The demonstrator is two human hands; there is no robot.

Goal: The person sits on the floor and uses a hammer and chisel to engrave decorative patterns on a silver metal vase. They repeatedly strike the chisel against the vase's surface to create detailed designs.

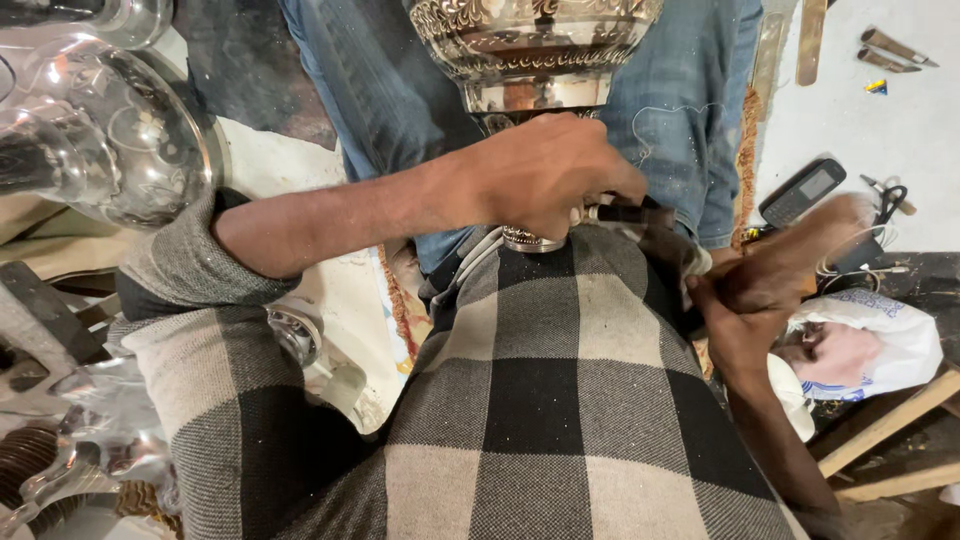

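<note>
1. The embossed silver vessel [535, 40] stands upright at the top centre of the view, its narrow stem running straight down to a small ring base [528, 238] that rests on the checked cloth [560, 400] over the person's lap.
2. The left hand [545, 175] wraps the stem just under the bowl; its fingers are curled tight, and they also pinch a thin dark tool [625, 213] that lies crosswise, pointing right.
3. The vessel's long axis is vertical, the tool's nearly level, so the two meet at about a right angle beside the stem.
4. The right hand [775, 280] is blurred, off to the right and apart from the vessel; I cannot tell whether its fingers are spread or closed, or holding anything.
5. The left hand is clearly the nearer one.
6. A phone [802, 190] lies on the floor beyond the right hand, and a glass vessel [110, 130] sits at far left.
</note>
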